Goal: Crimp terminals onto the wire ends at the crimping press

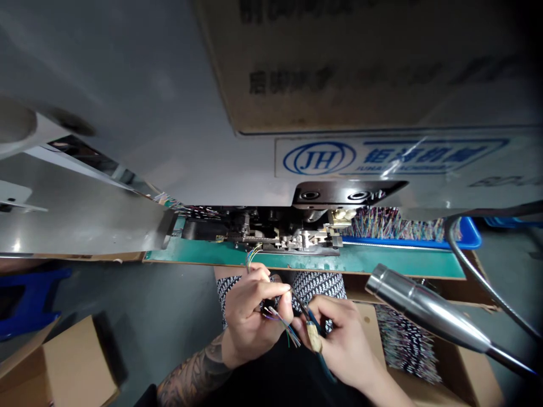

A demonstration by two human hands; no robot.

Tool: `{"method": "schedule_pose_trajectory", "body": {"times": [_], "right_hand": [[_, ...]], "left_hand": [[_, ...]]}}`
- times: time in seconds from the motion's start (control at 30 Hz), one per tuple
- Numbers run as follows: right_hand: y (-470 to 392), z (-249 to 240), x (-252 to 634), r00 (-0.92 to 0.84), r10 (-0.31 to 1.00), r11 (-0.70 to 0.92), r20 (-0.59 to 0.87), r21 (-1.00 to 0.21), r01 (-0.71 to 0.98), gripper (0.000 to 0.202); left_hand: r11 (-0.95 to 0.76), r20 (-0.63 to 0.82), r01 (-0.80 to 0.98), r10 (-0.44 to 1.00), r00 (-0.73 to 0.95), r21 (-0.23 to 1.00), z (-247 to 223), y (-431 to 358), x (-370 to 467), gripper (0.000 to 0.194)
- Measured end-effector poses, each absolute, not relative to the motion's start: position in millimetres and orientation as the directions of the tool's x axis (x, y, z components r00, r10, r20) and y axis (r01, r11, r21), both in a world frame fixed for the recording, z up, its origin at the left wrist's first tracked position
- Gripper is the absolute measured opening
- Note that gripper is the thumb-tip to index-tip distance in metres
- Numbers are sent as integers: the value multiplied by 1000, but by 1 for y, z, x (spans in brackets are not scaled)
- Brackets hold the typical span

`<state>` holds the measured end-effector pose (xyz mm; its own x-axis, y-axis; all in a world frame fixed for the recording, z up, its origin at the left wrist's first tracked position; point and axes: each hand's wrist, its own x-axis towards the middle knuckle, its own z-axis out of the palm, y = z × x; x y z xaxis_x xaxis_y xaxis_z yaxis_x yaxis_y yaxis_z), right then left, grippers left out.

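My left hand (248, 314) is closed around thin coloured wires (253, 254). Some ends stick up past its fingers toward the machine, and more fan out below the palm. Its thumb and index finger pinch together at the tip of a slim tool. That tool looks like pliers (314, 337), with blue handles and a pale yellowish wrap on one of them. My right hand (345, 333) grips the handles; whether the jaws are apart, I cannot tell. Both hands are above my lap, just in front of the green table edge (212, 255).
A large grey machine (178, 141) overhangs the table, its metal mechanism (297, 238) close beyond my hands. A blue tray (470, 233) of wires lies right. A metal lamp (424, 305) juts in at right, above a cardboard box of wires. Another box (78, 362) stands lower left.
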<state>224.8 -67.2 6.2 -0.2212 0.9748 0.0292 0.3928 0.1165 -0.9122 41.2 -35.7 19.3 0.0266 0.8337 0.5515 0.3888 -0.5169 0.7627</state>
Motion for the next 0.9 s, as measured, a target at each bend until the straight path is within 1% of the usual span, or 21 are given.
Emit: {"method": "schedule_pose_trajectory", "body": {"times": [0.23, 0.47, 0.7, 0.9], "right_hand": [[-65, 8, 224, -194, 977, 165, 90, -892, 422, 44], [-65, 13, 226, -197, 971, 211, 134, -867, 451, 38], [-64, 14, 223, -182, 969, 229, 164, -874, 429, 37], [-62, 12, 222, -152, 974, 218, 168, -879, 424, 38]], "left_hand": [[-510, 549, 433, 835, 40, 744, 21, -37, 40, 18], [-508, 560, 431, 829, 9, 746, 20, -36, 41, 16], [-508, 553, 448, 833, 38, 735, 20, -38, 39, 18], [-515, 558, 422, 830, 28, 746, 19, -38, 40, 20]]}}
